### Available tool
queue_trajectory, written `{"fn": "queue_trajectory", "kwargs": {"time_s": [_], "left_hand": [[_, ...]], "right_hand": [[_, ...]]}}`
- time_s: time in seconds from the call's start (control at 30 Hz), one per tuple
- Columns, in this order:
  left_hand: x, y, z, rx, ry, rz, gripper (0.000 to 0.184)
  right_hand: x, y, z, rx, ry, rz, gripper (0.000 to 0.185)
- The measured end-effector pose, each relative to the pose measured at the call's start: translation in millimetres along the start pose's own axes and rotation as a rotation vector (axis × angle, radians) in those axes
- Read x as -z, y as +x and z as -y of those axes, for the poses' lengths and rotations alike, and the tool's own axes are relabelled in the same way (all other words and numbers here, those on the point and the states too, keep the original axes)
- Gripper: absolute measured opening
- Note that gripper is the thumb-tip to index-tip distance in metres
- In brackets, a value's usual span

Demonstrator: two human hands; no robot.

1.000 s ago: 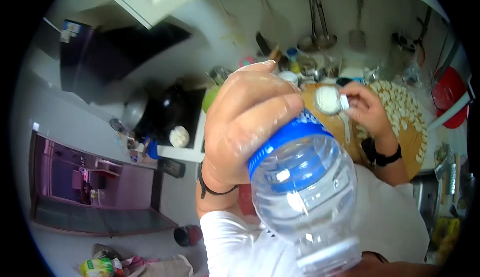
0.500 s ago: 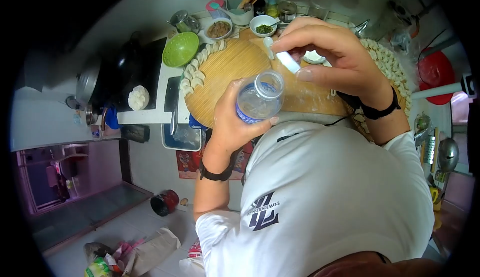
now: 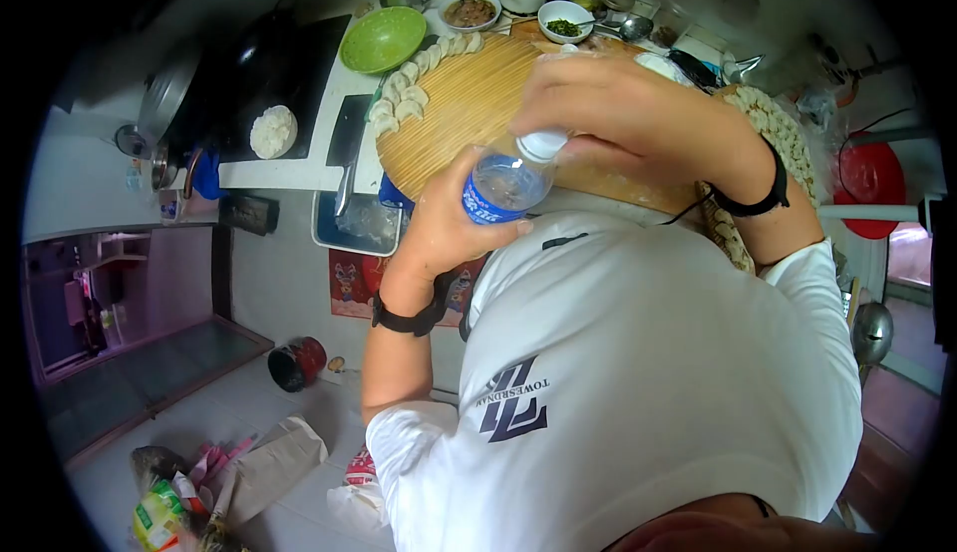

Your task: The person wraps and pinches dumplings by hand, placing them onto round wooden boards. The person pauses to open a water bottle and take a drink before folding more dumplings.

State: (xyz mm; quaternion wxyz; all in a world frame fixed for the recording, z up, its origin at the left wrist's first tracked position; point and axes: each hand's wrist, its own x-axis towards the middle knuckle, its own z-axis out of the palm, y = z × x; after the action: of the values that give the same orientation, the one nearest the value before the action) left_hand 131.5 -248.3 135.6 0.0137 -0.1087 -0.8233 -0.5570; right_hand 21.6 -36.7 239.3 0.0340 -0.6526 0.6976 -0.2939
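My left hand [image 3: 446, 215] is wrapped round a clear plastic bottle [image 3: 510, 181] with a blue label, held upright in front of my chest. My right hand [image 3: 613, 103] pinches the white bottle cap [image 3: 543, 144], which sits on the bottle's mouth; whether it is screwed tight I cannot tell. Below the hands lies a round wooden board [image 3: 469, 83]. Folded dumplings [image 3: 407, 91] line the board's left edge.
Behind the board are a green bowl [image 3: 383, 39], a bowl of brown filling [image 3: 471, 11] and a bowl of chopped greens [image 3: 565, 23]. A cleaver [image 3: 347, 148] lies on the left. Many dumplings [image 3: 766, 123] cover a tray at right.
My right hand has brought the cap from above the open bottle down onto its mouth. My left hand still holds the bottle. The view has shifted slightly.
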Motion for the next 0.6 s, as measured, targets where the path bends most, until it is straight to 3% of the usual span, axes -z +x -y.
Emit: {"fn": "queue_trajectory", "kwargs": {"time_s": [0.17,0.27,0.37,0.6], "left_hand": [[17.9,-10.5,11.8,0.184,-0.044,0.032,0.068],[26.1,-13.3,27.8,0.152,-0.063,0.011,0.062],[33.9,-15.8,41.8,0.094,-0.090,-0.019,0.061],[57.6,-12.8,46.5,0.171,0.092,-0.059,0.060]], "right_hand": [[-26.6,18.1,-5.9,-0.212,-0.024,0.029,0.034],[-37.1,30.7,-12.9,-0.280,-0.024,0.101,0.033],[-49.0,39.3,-16.1,-0.148,0.142,-0.051,0.032],[-71.8,66.7,-14.5,-0.423,0.023,-0.097,0.028]]}}
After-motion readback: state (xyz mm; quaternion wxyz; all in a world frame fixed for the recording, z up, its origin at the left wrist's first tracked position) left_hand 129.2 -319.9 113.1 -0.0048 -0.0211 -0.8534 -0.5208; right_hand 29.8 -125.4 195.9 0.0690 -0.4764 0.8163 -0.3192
